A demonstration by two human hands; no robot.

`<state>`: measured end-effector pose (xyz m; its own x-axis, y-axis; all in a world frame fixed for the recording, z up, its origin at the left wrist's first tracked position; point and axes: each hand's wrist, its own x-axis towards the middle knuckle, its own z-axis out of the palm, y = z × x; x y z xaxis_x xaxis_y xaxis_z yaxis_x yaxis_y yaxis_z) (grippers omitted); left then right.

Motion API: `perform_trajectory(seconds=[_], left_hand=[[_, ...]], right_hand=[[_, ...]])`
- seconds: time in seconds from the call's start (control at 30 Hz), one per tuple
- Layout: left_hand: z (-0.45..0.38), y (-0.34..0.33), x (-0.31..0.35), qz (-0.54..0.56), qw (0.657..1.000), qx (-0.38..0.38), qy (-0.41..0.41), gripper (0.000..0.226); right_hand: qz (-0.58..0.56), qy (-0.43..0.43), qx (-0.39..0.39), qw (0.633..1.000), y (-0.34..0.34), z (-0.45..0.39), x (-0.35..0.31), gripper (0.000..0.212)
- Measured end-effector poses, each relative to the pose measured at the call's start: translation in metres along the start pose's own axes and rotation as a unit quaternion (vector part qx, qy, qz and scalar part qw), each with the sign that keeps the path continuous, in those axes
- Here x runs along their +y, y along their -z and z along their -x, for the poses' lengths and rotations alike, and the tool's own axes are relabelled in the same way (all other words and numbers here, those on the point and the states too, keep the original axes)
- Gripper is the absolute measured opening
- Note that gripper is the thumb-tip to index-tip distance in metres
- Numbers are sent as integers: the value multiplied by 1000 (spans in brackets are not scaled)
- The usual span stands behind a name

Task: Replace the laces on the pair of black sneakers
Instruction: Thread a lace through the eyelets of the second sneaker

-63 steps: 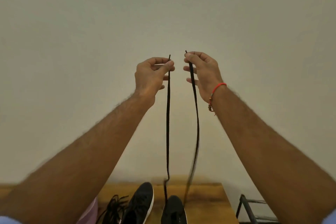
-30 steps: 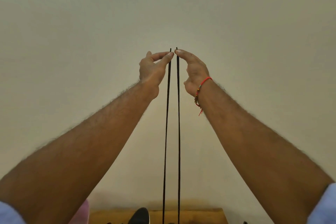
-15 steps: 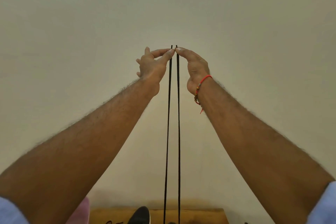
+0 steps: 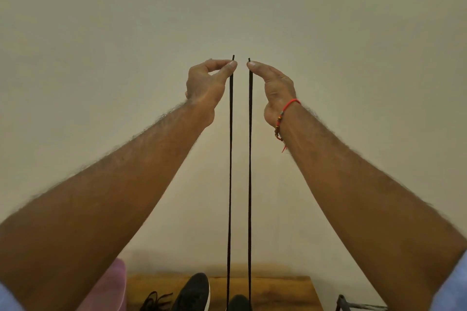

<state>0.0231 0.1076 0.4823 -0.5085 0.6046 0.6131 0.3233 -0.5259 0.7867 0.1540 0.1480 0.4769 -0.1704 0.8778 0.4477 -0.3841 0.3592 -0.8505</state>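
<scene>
Against pale wall [image 4: 101, 33]; left hand [image 4: 204, 83], right hand [image 4: 275, 88] pinch lace [image 4: 230, 159] ends.

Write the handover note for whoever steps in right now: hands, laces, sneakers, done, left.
Left hand: raised, pinching one lace end.
Right hand: raised, pinching the other end.
The lace hangs in two straight strands to the right sneaker on the wooden bench.
Left sneaker stands beside it; a loose lace pile lies to its left.
Done: lace seemingly started in the right sneaker, ends nearly level.
Left: lacing up, then the other sneaker.
</scene>
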Motion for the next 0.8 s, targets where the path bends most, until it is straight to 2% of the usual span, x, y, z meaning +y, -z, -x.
perform_trajectory(seconds=[0.13, 0.27, 0.37, 0.5, 0.57, 0.67, 0.8], left_hand=[[16, 21, -23, -39, 999, -23, -20, 19], [41, 46, -56, -38, 998, -53, 0, 21], [74, 59, -86, -65, 995, -76, 13, 21], [136, 67, -155, -189, 974, -126, 6, 15], [172, 71, -200, -245, 954, -169, 34, 11], [226, 77, -266, -282, 930, -207, 116, 15], [275, 79, -326, -283, 908, -233, 202, 17]], right_hand=[[33, -12, 24, 999, 25, 3, 33, 25], [55, -44, 28, 997, 58, 22, 77, 24], [88, -51, 30, 994, 81, 46, 112, 15], [143, -44, 12, 989, 109, 88, 178, 3], [179, -81, -11, 980, 124, 113, 217, 2], [238, -136, -38, 961, 143, 147, 272, 4], [287, -201, -45, 936, 157, 182, 324, 7]])
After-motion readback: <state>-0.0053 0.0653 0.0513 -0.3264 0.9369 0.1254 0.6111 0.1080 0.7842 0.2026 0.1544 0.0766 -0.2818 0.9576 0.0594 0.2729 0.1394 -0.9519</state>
